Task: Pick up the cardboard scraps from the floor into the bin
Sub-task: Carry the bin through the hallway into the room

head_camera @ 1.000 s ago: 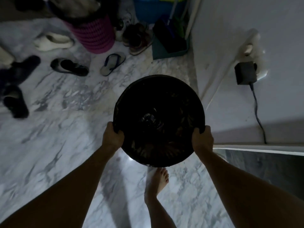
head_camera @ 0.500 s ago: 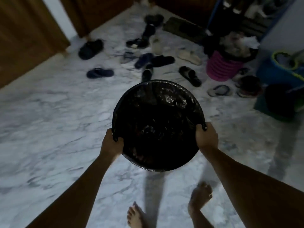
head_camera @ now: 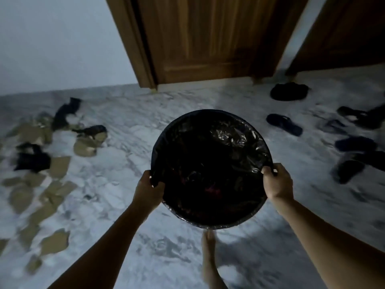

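I carry a round bin (head_camera: 210,122) lined with a black plastic bag, held above the marble floor in the middle of the view. My left hand (head_camera: 148,189) grips its rim on the left side, and my right hand (head_camera: 277,183) grips the rim on the right. Several brown cardboard scraps (head_camera: 60,166) lie scattered over the floor at the left, mixed with black pieces (head_camera: 33,158). The view is dim and blurred.
A wooden door (head_camera: 208,38) stands straight ahead, with a second one (head_camera: 341,32) at the right. Several dark sandals (head_camera: 284,124) and a dark heap (head_camera: 289,91) lie on the floor at the right. My bare foot (head_camera: 209,259) shows below the bin.
The view has swung left: the shoes, pink basket and blue tub slid out of sight to the right, and the cardboard scraps came into view at the left. Both hands still grip the bin.
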`<act>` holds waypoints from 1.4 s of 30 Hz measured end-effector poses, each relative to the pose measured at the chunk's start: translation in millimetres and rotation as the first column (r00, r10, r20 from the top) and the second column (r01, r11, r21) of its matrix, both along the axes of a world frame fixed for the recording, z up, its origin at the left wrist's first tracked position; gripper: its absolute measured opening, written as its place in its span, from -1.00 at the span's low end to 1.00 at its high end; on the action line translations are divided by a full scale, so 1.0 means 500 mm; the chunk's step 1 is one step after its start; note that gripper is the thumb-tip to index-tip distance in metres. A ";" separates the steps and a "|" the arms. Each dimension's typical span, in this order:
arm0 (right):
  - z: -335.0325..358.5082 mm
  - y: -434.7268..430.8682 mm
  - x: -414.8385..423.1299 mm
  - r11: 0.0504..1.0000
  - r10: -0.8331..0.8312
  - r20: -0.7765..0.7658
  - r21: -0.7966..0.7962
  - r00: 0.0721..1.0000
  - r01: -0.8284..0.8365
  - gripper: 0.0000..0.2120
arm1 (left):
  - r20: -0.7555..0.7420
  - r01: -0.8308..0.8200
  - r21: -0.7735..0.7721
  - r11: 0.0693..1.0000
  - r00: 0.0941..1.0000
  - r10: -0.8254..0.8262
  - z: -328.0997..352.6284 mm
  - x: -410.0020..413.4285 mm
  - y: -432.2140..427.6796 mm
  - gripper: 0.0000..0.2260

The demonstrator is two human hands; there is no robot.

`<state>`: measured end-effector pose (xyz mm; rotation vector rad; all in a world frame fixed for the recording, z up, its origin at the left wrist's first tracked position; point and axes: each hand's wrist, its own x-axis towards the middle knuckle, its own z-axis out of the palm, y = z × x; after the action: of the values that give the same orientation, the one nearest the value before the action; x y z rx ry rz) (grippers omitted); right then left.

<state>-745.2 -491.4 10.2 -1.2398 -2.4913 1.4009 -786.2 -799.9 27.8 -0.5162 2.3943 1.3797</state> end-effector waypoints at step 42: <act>-0.477 -0.934 -1.773 0.838 0.540 0.221 -0.056 0.812 -0.542 -0.37 | 0.312 -0.615 0.136 0.777 0.771 0.555 -0.564 -1.446 -0.812 -0.56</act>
<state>-1631.7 -958.2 -228.1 -0.7373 -3.1882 1.3877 -1509.2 -1205.7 -254.3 -1.3804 1.8902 1.6775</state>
